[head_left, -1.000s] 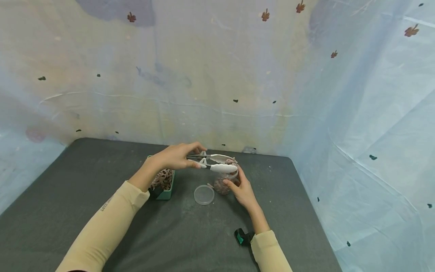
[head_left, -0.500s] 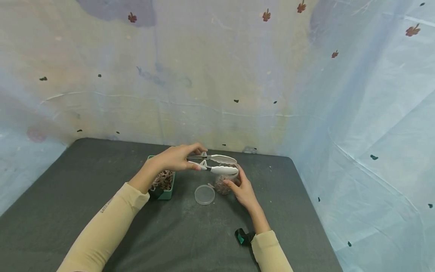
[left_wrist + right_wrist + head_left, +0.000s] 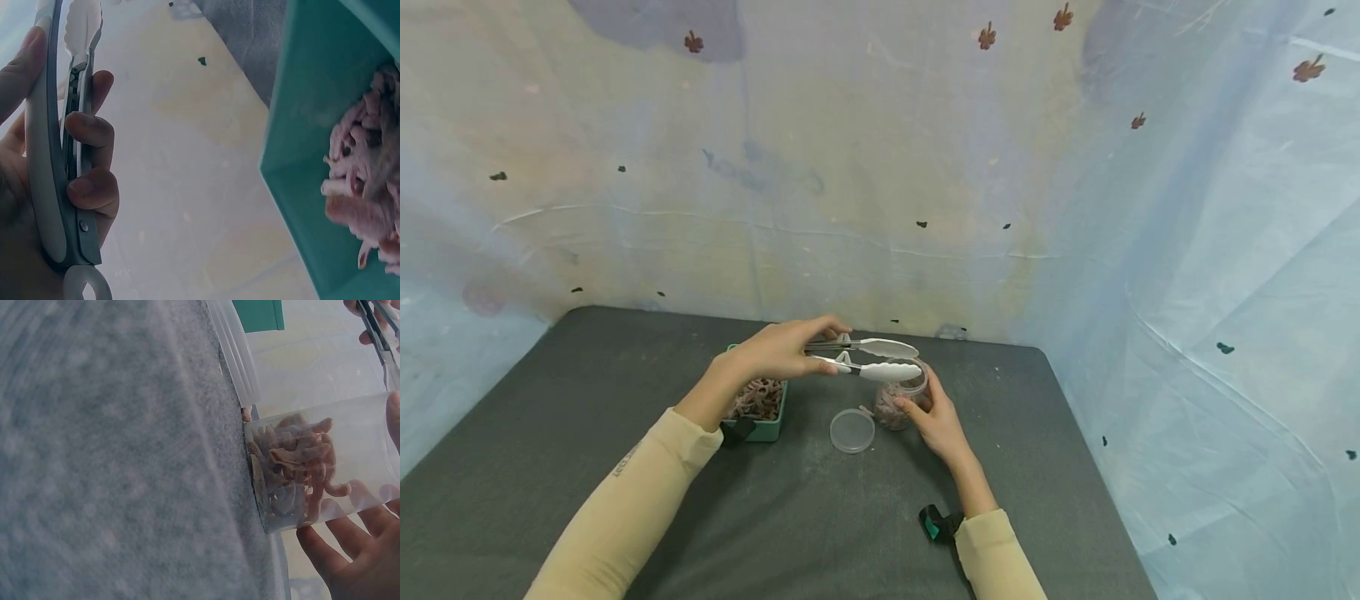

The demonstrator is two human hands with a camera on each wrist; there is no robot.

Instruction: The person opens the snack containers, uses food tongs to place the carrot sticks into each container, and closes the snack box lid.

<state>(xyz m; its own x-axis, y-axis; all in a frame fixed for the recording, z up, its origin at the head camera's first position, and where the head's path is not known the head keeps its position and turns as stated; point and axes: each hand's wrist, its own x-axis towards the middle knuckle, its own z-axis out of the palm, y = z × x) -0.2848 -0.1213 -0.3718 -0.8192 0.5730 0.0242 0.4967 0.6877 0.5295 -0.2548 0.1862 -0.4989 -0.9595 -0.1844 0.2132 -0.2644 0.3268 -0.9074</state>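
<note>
My left hand [image 3: 782, 348] grips a pair of tongs [image 3: 887, 372] with white scalloped tips, its fingers curled round the handles in the left wrist view. The tips stand apart over the mouth of a clear plastic jar [image 3: 369, 444], with nothing between them. My right hand [image 3: 936, 421] holds the jar by its side, fingers and thumb around it, while it stands on the table. Pinkish-brown strips [image 3: 297, 465] fill the lower part of the jar. A green container [image 3: 767, 430] with more pinkish strips [image 3: 369, 187] stands below my left wrist.
A clear round lid [image 3: 852, 431] lies on the dark grey table [image 3: 820, 517] left of the jar, a small strip [image 3: 246, 414] between them. A black-and-green wrist device [image 3: 936, 525] sits at the right wrist. Plastic sheeting [image 3: 850, 167] hangs behind the table.
The tongs' tips held strips over the jar a second ago; the strips have dropped into it and the tips are bare. The left hand has shifted slightly left. The right hand stays put.
</note>
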